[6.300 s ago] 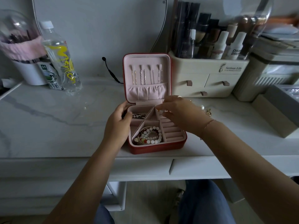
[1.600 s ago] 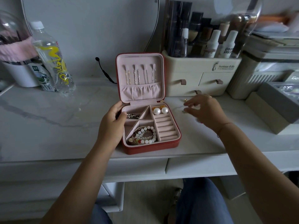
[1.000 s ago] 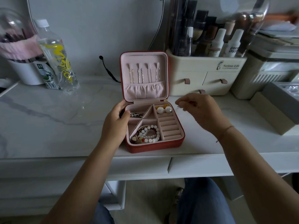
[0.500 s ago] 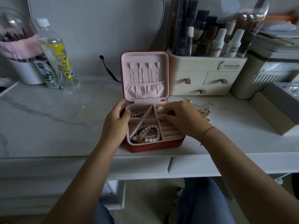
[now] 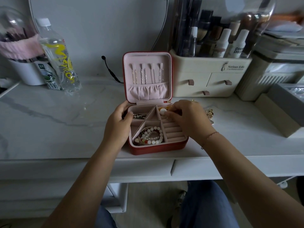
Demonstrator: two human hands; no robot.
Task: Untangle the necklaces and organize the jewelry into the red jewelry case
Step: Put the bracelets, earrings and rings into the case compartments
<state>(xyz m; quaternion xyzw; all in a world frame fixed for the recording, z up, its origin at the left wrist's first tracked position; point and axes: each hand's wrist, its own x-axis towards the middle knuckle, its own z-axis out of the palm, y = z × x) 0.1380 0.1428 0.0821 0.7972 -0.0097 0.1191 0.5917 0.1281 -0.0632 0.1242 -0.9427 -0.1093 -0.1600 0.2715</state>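
Closest to you, your knees in blue jeans (image 5: 205,204) sit under the white drawer fronts (image 5: 213,168) of the marble-topped table (image 5: 57,122). The red jewelry case (image 5: 158,148) lies open near the table's front edge, between your two forearms.

Your left hand (image 5: 117,127) grips the case's left wall, with the fingers curled round the outside and the thumb hooked over the rim. Your right hand (image 5: 189,119) reaches in from the right, over the ring rolls (image 5: 173,131). Its fingers are bent and thumb and forefinger are drawn together just beside a white pearl earring (image 5: 162,111) at the back of that section. Your knuckles block the view, so I cannot tell whether anything is pinched between them.

In the front left compartment lies a heap of bead bracelets (image 5: 150,135), white beads with a few red ones. A dark silver piece (image 5: 139,116) lies in the back left compartment, by your left thumb. On the table just right of your right hand sits a small pile of gold jewelry (image 5: 209,113).

The pink lid (image 5: 148,94) stands upright, and thin chains (image 5: 147,74) hang from its hooks down into the gathered pocket.

Against the wall, a cream drawer organizer (image 5: 207,76) full of cosmetics stands to the right of the lid. A clear water bottle (image 5: 59,58) and a white cup (image 5: 24,73) stand well to the left.
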